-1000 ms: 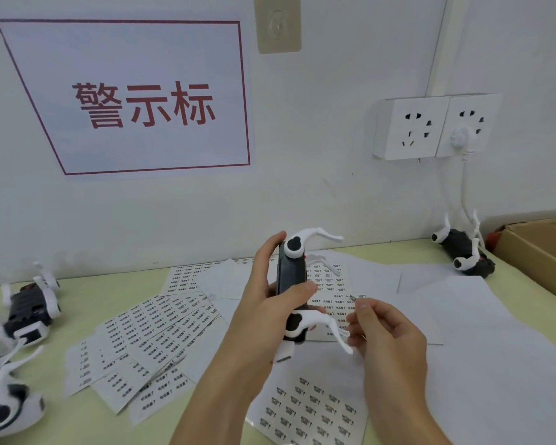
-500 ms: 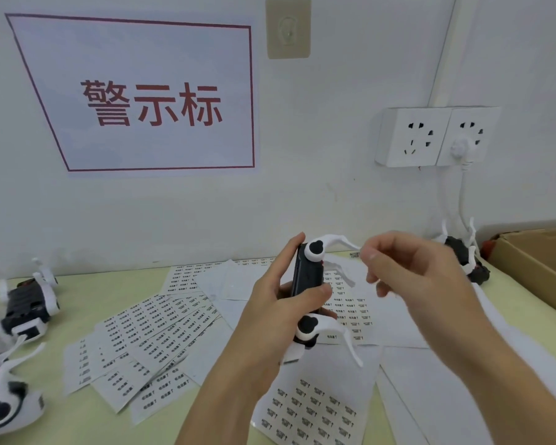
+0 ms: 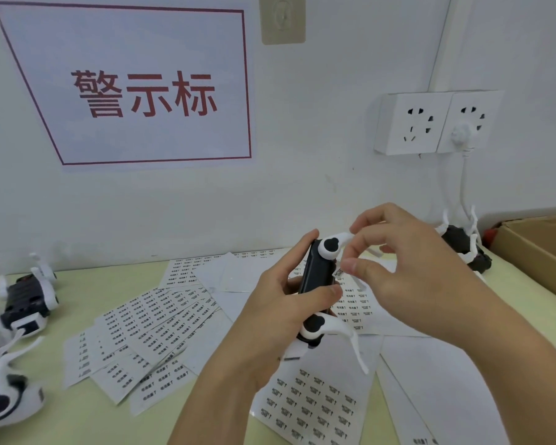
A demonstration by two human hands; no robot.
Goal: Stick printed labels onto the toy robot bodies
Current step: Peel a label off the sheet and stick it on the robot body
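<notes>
Mid-frame, your left hand [image 3: 270, 319] grips the toy robot [image 3: 316, 277] upright; your right hand [image 3: 408, 277] pinches a label [image 3: 338, 273] against its side, not yet smoothed. Other robots [image 3: 26, 297] at the left and sheets of labels [image 3: 154, 319] suggest plenty remains.

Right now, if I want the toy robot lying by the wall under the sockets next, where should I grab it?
Probably by its black body, from above. That toy robot lies on the table with thin white legs sticking up and outward; they look flimsy, and the body is the only solid block. Come from its left, since the cardboard box crowds its right.
</notes>
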